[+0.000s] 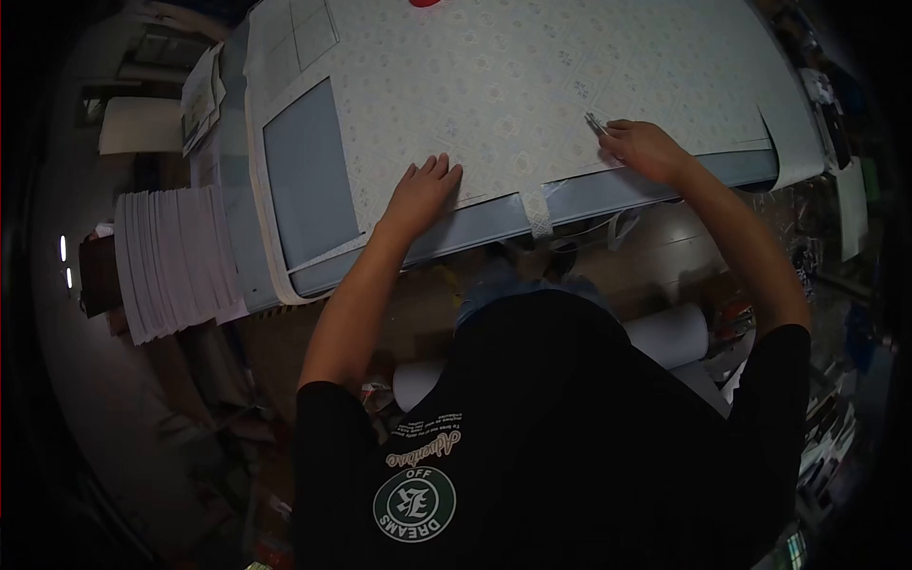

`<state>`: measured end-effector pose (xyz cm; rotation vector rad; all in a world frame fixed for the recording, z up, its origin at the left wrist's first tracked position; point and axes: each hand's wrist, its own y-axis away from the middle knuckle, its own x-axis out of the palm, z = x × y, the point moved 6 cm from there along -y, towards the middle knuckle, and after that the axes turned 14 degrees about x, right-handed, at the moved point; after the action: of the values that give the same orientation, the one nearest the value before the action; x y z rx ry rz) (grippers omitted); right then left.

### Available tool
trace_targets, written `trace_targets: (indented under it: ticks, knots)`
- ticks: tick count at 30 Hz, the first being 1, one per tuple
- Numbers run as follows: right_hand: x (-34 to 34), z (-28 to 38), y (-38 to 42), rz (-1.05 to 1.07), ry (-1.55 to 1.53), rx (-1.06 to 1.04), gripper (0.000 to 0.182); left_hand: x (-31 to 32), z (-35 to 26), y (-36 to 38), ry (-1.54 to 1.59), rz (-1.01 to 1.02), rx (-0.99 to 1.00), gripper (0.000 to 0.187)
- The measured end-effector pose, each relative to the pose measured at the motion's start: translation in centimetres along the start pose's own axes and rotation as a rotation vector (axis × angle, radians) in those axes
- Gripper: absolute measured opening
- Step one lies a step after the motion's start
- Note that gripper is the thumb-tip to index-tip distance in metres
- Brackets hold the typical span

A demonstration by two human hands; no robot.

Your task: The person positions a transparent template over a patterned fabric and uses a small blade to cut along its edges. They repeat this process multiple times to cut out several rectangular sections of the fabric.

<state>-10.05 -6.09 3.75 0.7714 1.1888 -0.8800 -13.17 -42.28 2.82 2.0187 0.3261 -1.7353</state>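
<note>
A large pale sheet of patterned paper [494, 95] with small floral motifs lies over the blue-grey tabletop [309, 171]. My left hand [425, 198] rests flat on the sheet by its near edge, fingers stretched out. To the right, my right hand [646, 149] is closed around a slim silver utility knife [596, 124], whose end points up and left over the paper. A narrow strip of the patterned paper [536, 211] hangs over the table's front edge between my hands. Another thin strip [328, 253] lies near the left front corner.
A thick stack of white sheets [176, 261] stands at the table's left side, with loose papers [201, 100] farther back. Something red [424, 2] sits at the far edge of view. White rolls [670, 334] lie below the table. A curled paper piece [796, 142] hangs at the right end.
</note>
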Motion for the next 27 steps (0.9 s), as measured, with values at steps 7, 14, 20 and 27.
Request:
trace_targets:
  ticks: [7, 14, 20, 27]
  knots:
    - [0.5, 0.7, 0.8, -0.046, 0.021, 0.148, 0.021, -2.2, -0.1, 0.2, 0.089, -0.029, 0.092, 0.049]
    - [-0.1, -1.3, 2.0, -0.200, -0.365, 0.580, 0.046, -1.1, 0.9, 0.0, 0.119, -0.170, 0.131, 0.051]
    - [-2.8, -0.9, 1.8, -0.204, -0.331, 0.528, 0.052, -1.9, 0.8, -0.6, 0.174, -0.076, 0.141, 0.057]
    - [-9.8, 1.0, 0.1, -0.394, -0.426, 0.522, 0.044, 3.6, 0.0, -1.5, -0.109, -0.076, -0.008, 0.090]
